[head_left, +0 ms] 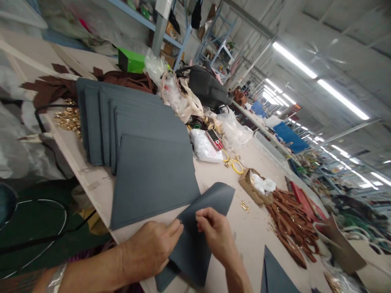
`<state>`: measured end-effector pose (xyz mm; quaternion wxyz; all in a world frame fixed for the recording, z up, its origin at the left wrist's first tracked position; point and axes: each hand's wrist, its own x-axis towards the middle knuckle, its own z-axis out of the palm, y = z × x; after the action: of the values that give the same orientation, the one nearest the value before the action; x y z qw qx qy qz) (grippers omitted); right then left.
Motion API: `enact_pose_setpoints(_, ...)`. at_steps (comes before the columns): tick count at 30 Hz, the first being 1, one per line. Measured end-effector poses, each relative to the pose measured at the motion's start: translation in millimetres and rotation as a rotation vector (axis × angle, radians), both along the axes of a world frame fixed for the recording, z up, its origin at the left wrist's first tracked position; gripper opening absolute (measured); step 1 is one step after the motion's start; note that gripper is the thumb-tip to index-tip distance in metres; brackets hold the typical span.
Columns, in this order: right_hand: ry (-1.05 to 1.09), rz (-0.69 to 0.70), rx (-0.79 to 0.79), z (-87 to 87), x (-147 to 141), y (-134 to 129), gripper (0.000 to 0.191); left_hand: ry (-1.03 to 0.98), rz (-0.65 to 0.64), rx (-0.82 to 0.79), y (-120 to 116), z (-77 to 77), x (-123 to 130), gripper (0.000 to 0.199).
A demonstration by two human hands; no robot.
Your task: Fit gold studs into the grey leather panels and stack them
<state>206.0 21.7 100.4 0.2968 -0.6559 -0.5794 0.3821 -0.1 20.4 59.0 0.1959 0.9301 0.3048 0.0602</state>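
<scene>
gray sheet [192, 242] bent up on the table [249, 232], edge pinched by left hand [152, 244], right hand [215, 230] kinda curled over it, any grip there can't be told, stack [152, 175] piled nearby

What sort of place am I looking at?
Likely a bag or leather-goods workshop: stacked dark panels, a heap of brown straps and gold fittings lie on the worktable.
</scene>
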Motion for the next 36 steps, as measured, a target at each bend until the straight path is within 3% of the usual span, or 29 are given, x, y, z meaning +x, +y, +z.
enact_pose_setpoints(4,-0.171,0.159,-0.041,-8.3,-27.5,2.1,0.016,-0.001,-0.016,0.07,-0.9,2.6,-1.0,0.04)
enact_pose_setpoints(16,-0.346,0.321,-0.049,4.8,-37.6,17.0,0.023,-0.037,-0.011,0.092,-2.2,-1.4,-0.6,0.039)
enact_pose_setpoints(19,-0.371,0.286,-0.115,5.6,-40.8,21.3,0.022,-0.038,-0.012,0.108,-3.0,-3.9,-0.1,0.039)
enact_pose_setpoints(23,-0.39,0.201,-0.318,7.7,-44.2,32.0,0.016,-0.042,-0.024,0.094,-2.7,-6.3,-0.1,0.04)
enact_pose_setpoints(28,-0.391,0.224,-0.476,8.2,-41.6,49.9,0.014,-0.04,-0.047,0.055,0.2,-2.0,-1.9,0.042)
enact_pose_setpoints(32,-0.405,0.175,-0.436,10.4,-43.0,50.3,0.014,-0.056,-0.013,-0.001,-1.0,-0.2,-2.7,0.05)
enact_pose_setpoints(36,-0.412,0.064,-0.262,11.1,-42.6,28.8,0.008,-0.096,0.042,0.043,-1.6,-13.5,-3.7,0.06)
